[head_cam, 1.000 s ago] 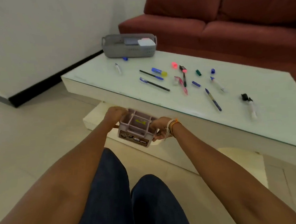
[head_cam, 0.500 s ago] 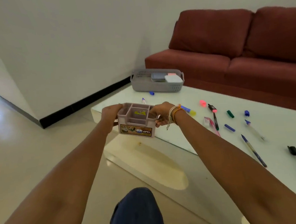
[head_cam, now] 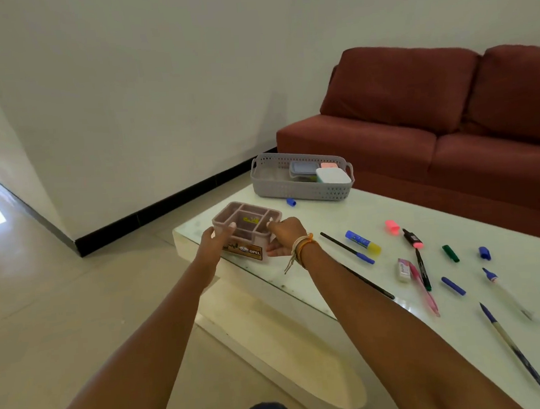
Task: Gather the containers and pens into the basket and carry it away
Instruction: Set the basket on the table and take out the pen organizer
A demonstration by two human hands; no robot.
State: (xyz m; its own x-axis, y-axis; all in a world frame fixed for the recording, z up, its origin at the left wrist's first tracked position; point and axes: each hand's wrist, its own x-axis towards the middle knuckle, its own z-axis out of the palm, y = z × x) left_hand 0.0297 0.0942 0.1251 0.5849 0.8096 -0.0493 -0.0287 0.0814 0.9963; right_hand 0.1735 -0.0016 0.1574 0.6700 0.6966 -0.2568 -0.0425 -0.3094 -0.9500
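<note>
1. The pink divided organizer (head_cam: 247, 227) sits at the near left corner of the counter (head_cam: 348, 298), close to its edge. The left hand (head_cam: 212, 245) is clamped on its left wall and the right hand (head_cam: 285, 236) on its right wall, thumbs over the rim. Whether its base rests fully on the glass cannot be told. Risk: releasing here may let it tip off the edge.
2. The organizer is open-topped, with a small yellowish item in one compartment. Risk: tilting during transfer would spill it.
3. The grey perforated basket (head_cam: 303, 190) stands well apart, at the far edge, already holding lidded containers (head_cam: 324, 174) on its right side. Risk: the organizer appears wide relative to the free left portion; it may jam against the containers or sit tilted.
4. A blue cap (head_cam: 291, 202) lies just beside the basket's front wall. Risk: a low approach could knock it off the counter.
5. Pens (head_cam: 348, 248), a glue stick (head_cam: 362, 241), highlighters (head_cam: 412, 238) and caps (head_cam: 450, 253) lie scattered to the right. Risk: a trailing forearm could roll them; loose caps are easily missed.
</note>
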